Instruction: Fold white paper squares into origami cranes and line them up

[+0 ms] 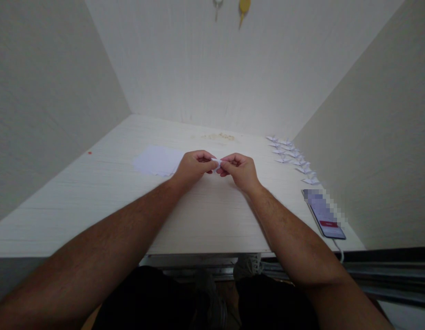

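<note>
A small folded piece of white paper (216,161) is pinched between my two hands, above the middle of the table. My left hand (197,164) grips its left side with thumb and fingers closed. On its right side, my right hand (239,168) holds it in the same kind of pinch. The fingertips cover most of the paper, so its exact folded shape is hidden. Just left of my left hand lies a spread of white paper sheets (157,160) on the table.
Several folded paper cranes (300,162) stand in rows at the back right of the white table (212,215). In front of them lies a phone (324,213) with a cable (340,251). Walls enclose the left, back and right. A red speck (90,152) is at the left.
</note>
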Tool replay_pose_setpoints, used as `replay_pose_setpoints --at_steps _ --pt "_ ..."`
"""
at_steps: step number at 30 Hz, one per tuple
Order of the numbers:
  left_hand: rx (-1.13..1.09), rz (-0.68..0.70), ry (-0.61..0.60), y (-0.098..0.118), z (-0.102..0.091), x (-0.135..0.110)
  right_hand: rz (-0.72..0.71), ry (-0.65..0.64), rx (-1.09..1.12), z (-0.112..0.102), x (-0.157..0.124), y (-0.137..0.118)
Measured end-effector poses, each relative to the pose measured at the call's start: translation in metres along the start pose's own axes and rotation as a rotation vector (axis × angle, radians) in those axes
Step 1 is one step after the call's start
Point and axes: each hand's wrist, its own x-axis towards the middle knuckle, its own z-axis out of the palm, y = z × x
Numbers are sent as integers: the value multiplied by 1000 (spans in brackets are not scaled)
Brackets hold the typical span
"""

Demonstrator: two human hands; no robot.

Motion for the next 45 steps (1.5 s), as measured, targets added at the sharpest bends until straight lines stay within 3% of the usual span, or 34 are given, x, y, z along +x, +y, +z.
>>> replay_pose_setpoints --at_steps 16,29,40,45 --pt "94 73 15 1 0 0 -5 -7 -67 2 -3 -4" --pt "49 97 47 0 2 -1 -65 21 -203 4 -5 1" --pt "153 50 144 3 9 -2 -262 133 -606 9 -9 1" --pt "116 18 130 0 7 0 -167 102 -498 9 -7 4"
